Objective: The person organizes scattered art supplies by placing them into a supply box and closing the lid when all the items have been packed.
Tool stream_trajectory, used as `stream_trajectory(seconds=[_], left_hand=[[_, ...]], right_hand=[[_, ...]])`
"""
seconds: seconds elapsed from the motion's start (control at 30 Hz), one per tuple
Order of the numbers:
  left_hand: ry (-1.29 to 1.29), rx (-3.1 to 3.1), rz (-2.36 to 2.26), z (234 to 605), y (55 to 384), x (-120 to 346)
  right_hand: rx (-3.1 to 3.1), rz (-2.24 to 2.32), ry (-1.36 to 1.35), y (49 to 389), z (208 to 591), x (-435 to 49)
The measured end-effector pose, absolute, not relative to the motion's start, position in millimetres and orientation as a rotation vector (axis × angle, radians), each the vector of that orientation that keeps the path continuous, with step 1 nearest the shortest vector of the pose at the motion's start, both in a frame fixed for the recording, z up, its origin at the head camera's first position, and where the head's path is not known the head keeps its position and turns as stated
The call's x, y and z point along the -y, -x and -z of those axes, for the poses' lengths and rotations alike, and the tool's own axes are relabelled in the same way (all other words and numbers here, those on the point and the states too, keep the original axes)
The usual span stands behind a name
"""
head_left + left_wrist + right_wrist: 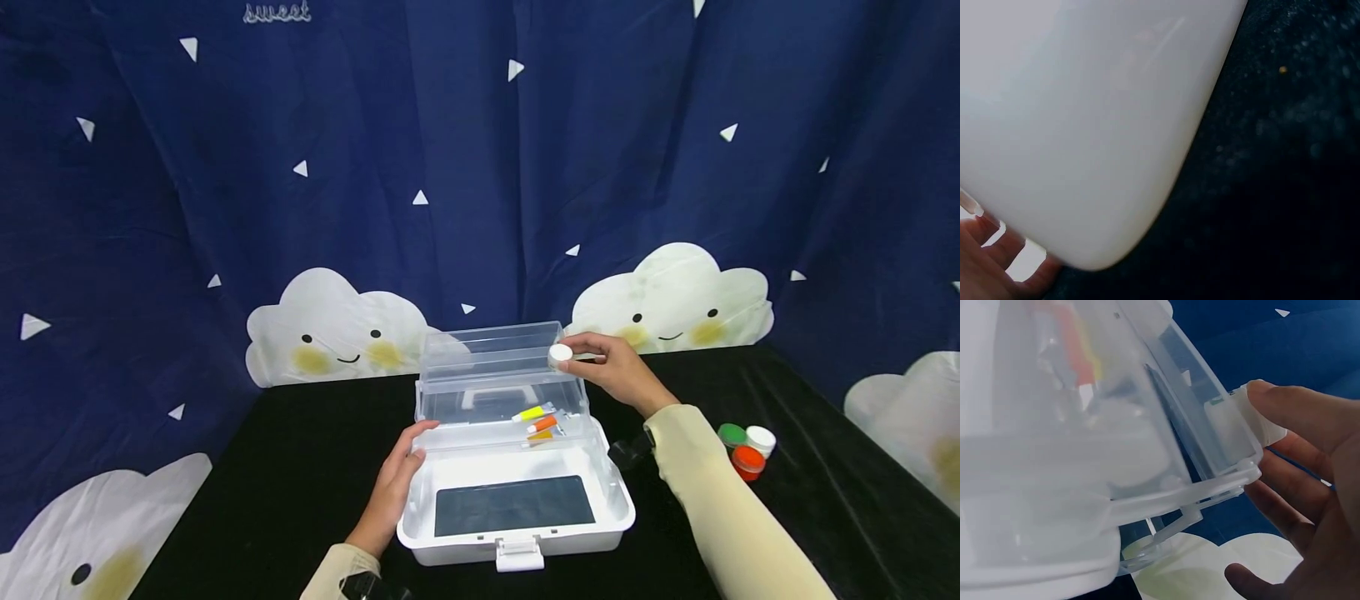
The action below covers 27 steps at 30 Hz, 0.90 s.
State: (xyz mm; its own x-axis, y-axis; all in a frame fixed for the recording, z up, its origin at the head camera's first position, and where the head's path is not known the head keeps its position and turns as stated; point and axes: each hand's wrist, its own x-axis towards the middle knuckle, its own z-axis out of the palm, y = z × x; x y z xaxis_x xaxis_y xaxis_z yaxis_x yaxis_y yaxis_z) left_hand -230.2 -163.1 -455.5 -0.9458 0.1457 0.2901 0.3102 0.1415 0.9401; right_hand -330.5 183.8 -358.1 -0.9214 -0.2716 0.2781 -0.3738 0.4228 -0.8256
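- A dark blue curtain printed with white triangles and smiling clouds hangs behind a surface covered in black cloth.
- On the cloth sits a white box, its latch at the near side and a dark grey panel on its floor.
- The clear lid stands raised at the far side, with a clear tray in front of it.
- A yellow tube, a red-orange tube and an orange tube lie close together toward the tray's right end.
- The right hand pinches a white-topped jar between thumb and fingers, near the lid's upper right corner; whether the jar touches the clear plastic cannot be told.
- The left hand rests against the box's left edge, fingers loosely extended and slightly parted, the tips touching the rim.
- To the right, beyond the right sleeve, a green-lidded jar, a white-lidded jar and a red-lidded jar stand clustered together.
- Both sleeves are pale cream.
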Motion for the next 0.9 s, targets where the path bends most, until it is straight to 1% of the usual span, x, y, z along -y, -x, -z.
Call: stream_trajectory(seconds=[0.9], left_hand=[[0.443, 2.299, 1.922, 453.2, 229.7, 162.2]], right_hand=[[2.662, -1.375, -0.523, 332.4, 359.6, -180.2]])
